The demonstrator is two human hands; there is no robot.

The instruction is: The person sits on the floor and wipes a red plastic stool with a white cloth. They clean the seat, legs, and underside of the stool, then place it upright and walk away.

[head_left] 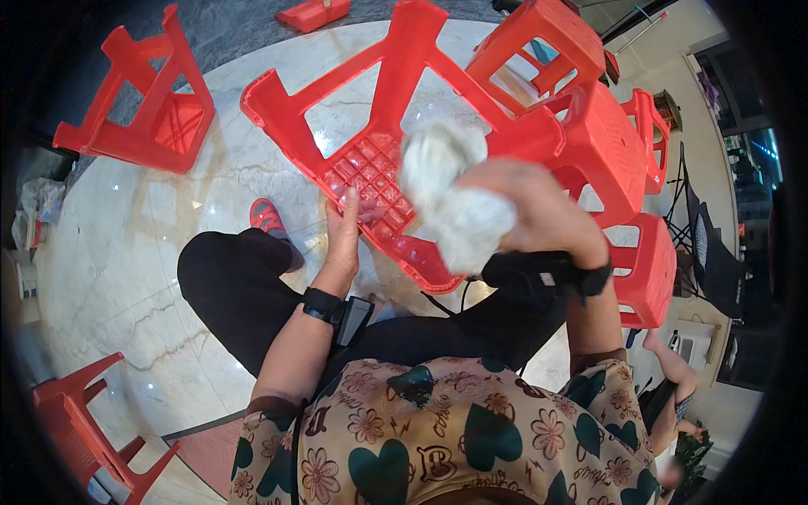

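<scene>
Nearest in, the left hand (343,240): fingers closed on the near edge of the red stool (370,172), thumb up alongside. Across to the right hand (539,206), blurred, its fingers curled around a bunched white cloth (475,227), fingertips out of sight. That wad should be soft and limp, so it suits a full-palm squeeze. And there's the stool, just in front of the knees (210,265), tipped over, ribbed underside showing, legs pointing away! Looks like moulded plastic: light, stiff, hardly fragile, perhaps slippery where it glistens. Seat edge or a leg, those are the holds. Farther out, more stools (602,139) cluster right; a lone stool (151,139) sits upper left.
</scene>
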